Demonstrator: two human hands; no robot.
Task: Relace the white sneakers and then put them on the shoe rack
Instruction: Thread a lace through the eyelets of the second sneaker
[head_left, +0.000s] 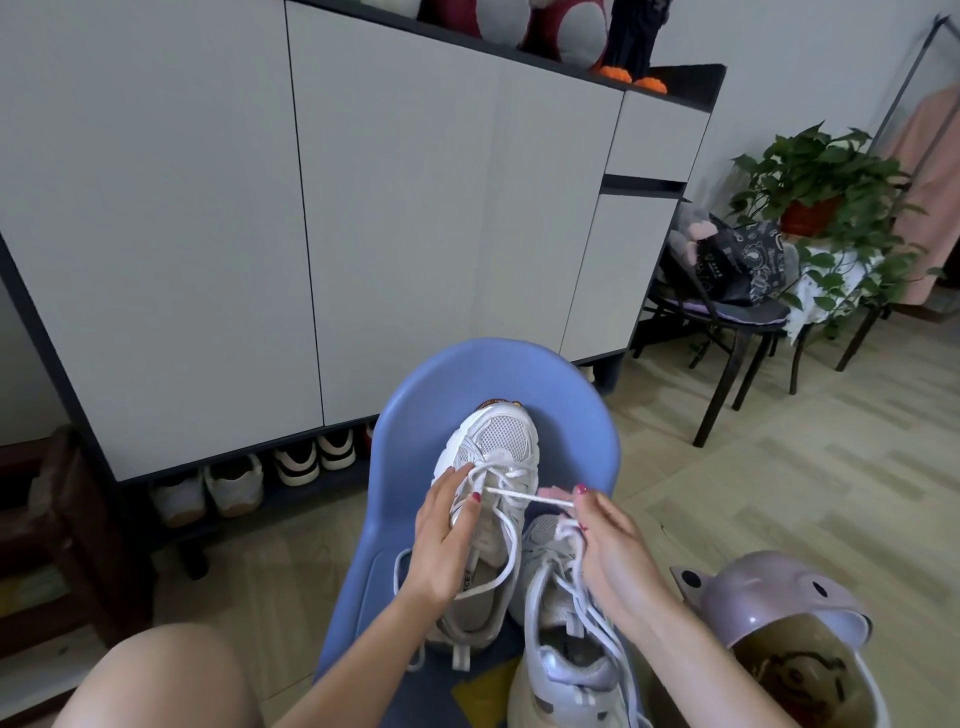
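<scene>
- Sneakers on the blue chair (582, 415), both of them: the far sneaker (498, 467) lies toe toward the chair's back edge, and the near sneaker (566, 639) sits at the seat's front edge, heel toward the person, which keeps the eyelets facing up for lacing.
- Left hand (447, 535) lies over the far sneaker's side, thumb and fingers curled round the upper, seemingly to steady it against the pull.
- Right hand (602, 540) pinches the lace (530, 499) at its tip, drawn taut across from the eyelets, likely to take out the slack.
- Loose lace loops trail over both tongues, so relacing looks unfinished.
- Shoe rack (244, 483), under the cabinet (208, 234), already holds other pairs, well apart from the chair.
</scene>
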